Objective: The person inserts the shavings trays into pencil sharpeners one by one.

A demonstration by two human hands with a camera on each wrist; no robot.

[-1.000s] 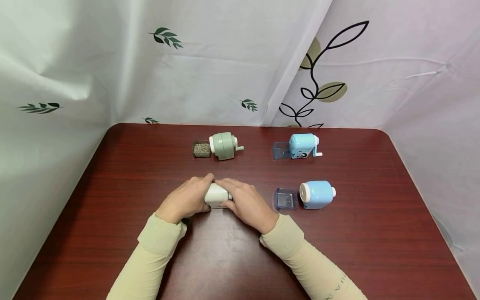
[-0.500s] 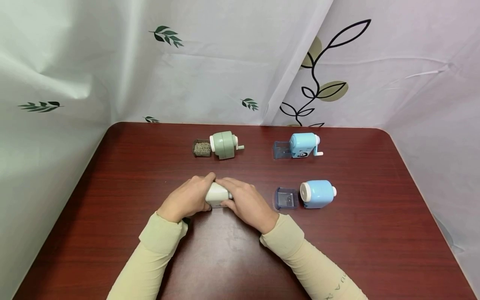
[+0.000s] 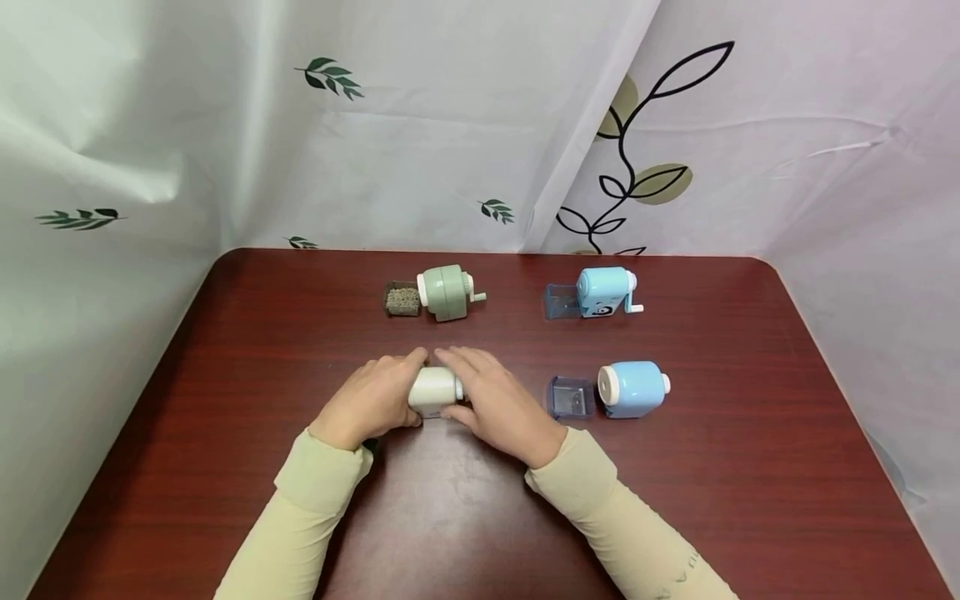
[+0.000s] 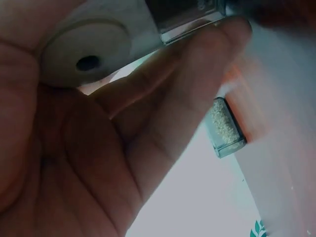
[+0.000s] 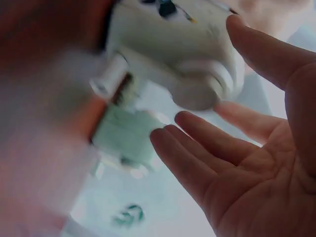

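A white crank pencil sharpener (image 3: 433, 390) stands on the table between both hands. My left hand (image 3: 371, 400) grips it by its left end, fingers on the far side and thumb on the near side. In the left wrist view, the round face with the pencil hole (image 4: 88, 62) sits near the palm, and the see-through shavings drawer (image 4: 190, 15) reaches the fingertips. My right hand (image 3: 502, 408) is at the other end, fingers spread and straight. In the right wrist view its fingertips lie around the round back knob (image 5: 197, 89), beside the crank handle (image 5: 109, 76).
Behind the hands stands a green sharpener (image 3: 445, 292) with a shavings-filled drawer (image 3: 402, 300) pulled out. A light-blue sharpener (image 3: 602, 292) with its drawer (image 3: 562, 302) out is at the back right. Nearer right are a blue sharpener (image 3: 633, 389) and a separate clear drawer (image 3: 572, 398).
My right hand has loosened: its fingers have straightened and drawn slightly off the white pencil sharpener's right end. The left hand and the sharpener stay in place.
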